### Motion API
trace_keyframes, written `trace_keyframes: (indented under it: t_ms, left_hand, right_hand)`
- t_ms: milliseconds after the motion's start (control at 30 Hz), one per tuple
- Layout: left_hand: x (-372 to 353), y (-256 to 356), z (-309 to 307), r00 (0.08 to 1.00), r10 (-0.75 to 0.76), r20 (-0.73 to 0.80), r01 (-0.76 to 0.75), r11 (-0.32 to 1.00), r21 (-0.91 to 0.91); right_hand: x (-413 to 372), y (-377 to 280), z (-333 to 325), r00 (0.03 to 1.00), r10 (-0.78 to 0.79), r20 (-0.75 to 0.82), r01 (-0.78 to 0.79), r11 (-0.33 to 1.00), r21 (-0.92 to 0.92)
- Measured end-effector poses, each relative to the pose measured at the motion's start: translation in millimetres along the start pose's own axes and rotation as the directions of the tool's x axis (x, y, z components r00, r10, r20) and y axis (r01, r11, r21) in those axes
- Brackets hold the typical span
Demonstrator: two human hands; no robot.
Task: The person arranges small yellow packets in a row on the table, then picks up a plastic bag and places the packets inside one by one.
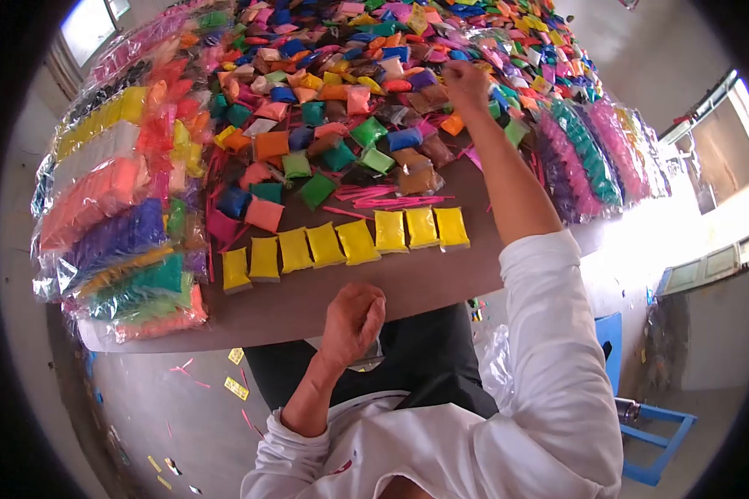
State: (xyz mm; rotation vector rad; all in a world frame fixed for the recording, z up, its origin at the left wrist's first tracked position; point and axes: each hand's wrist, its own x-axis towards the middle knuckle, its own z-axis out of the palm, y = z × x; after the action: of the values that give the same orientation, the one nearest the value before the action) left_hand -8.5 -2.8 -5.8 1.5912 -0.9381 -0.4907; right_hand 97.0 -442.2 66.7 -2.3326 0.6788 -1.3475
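Observation:
My left hand (354, 323) is closed in a loose fist just off the near table edge, above my lap; whatever is inside it, if anything, is hidden. Stretched far forward, my right hand (466, 86) is over the heap of small coloured packets (339, 155), its fingers curled down beside a purple packet (423, 79). What those fingers grip, I cannot make out. Between the heap and my left hand, several yellow packets (357, 242) lie side by side in a slightly curved row. Thin pink plastic sticks (391, 201) lie loose behind the row.
Large clear bags of sorted packets (100, 204) are stacked along the table's left side. More filled bags (587, 158) stand at the right. The brown table (308, 316) has a rounded near edge. Scraps and pink sticks litter the floor (200, 424); a blue frame (662, 441) stands at right.

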Motion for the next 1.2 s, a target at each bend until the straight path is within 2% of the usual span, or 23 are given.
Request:
trace_keyframes:
  t_ms: [33,100,200,300,333,433,467,533,567,600,667,700,767,800,833,900,1000,1100,1133,1200]
  left_hand:
    - [0,0,0,1.000,0.002,0.001,-0.002,1.000,0.007]
    - [-2,-9,3,1.000,0.004,0.019,-0.004,1.000,0.001]
    - [0,-4,0,1.000,0.012,0.018,-0.013,0.999,0.043]
    - [4,2,-4,0.997,0.068,0.021,-0.070,0.991,0.116]
    - [5,2,-5,0.995,0.095,0.028,-0.098,0.985,0.140]
    - [6,4,-5,0.998,0.054,0.034,-0.057,0.992,0.109]
    - [6,5,-7,0.997,0.060,0.039,-0.063,0.992,0.109]
    - [9,6,-8,0.995,0.081,0.053,-0.087,0.991,0.102]
    - [9,6,-8,0.995,0.088,0.049,-0.092,0.991,0.095]
    - [8,5,-9,0.995,0.094,0.045,-0.098,0.992,0.085]
    - [8,4,-9,0.994,0.107,0.037,-0.109,0.992,0.065]
    - [8,3,-9,0.993,0.111,0.034,-0.113,0.992,0.056]
    - [6,3,-9,0.996,0.084,0.023,-0.084,0.996,0.004]
    - [5,3,-9,0.998,0.055,0.016,-0.054,0.998,-0.040]
    - [4,2,-8,1.000,0.021,0.012,-0.020,0.996,-0.084]
    - [3,2,-10,1.000,0.009,0.022,-0.007,0.996,-0.088]
    - [3,5,-10,0.999,-0.012,0.040,0.017,0.993,-0.114]
    - [4,3,-3,1.000,0.029,-0.012,-0.031,0.980,-0.194]
    - [4,3,-1,0.998,0.057,-0.032,-0.062,0.972,-0.225]
    - [3,2,-3,0.998,0.055,-0.007,-0.056,0.981,-0.187]
  right_hand:
    - [-2,-9,18,0.995,-0.052,0.080,0.047,0.996,0.069]
    - [-9,-25,53,0.975,-0.086,0.205,0.088,0.996,0.001]
    - [-23,-46,92,0.927,-0.003,0.374,0.085,0.976,-0.202]
    - [-30,-40,125,0.929,-0.113,0.353,0.237,0.913,-0.331]
    - [-31,-39,128,0.942,-0.102,0.320,0.210,0.923,-0.323]
    - [-23,-30,133,0.952,0.097,0.289,-0.056,0.988,-0.147]
    - [-22,-27,133,0.973,0.113,0.203,-0.083,0.985,-0.151]
    - [-12,-23,114,0.923,0.201,0.327,-0.246,0.964,0.101]
    - [-8,-22,101,0.889,0.232,0.394,-0.334,0.919,0.211]
    - [-13,-41,74,0.822,0.319,0.472,-0.514,0.773,0.373]
    - [-30,-50,36,0.747,0.276,0.605,-0.634,0.569,0.523]
    - [-43,-55,18,0.708,0.240,0.664,-0.688,0.446,0.573]
    - [-82,-81,-22,0.694,0.201,0.691,-0.718,0.262,0.645]
    - [-103,-90,-46,0.628,0.209,0.750,-0.777,0.232,0.585]
    - [-127,-83,-57,0.633,0.102,0.767,-0.755,0.299,0.583]
    - [-173,-114,-96,0.567,0.132,0.813,-0.797,0.338,0.501]
    - [-237,-131,-129,0.470,0.048,0.881,-0.858,0.259,0.444]
    - [-278,-154,-144,0.457,0.088,0.885,-0.841,0.365,0.398]
    - [-288,-159,-144,0.485,0.114,0.867,-0.800,0.458,0.387]
    - [-304,-164,-142,0.532,0.104,0.841,-0.762,0.491,0.421]
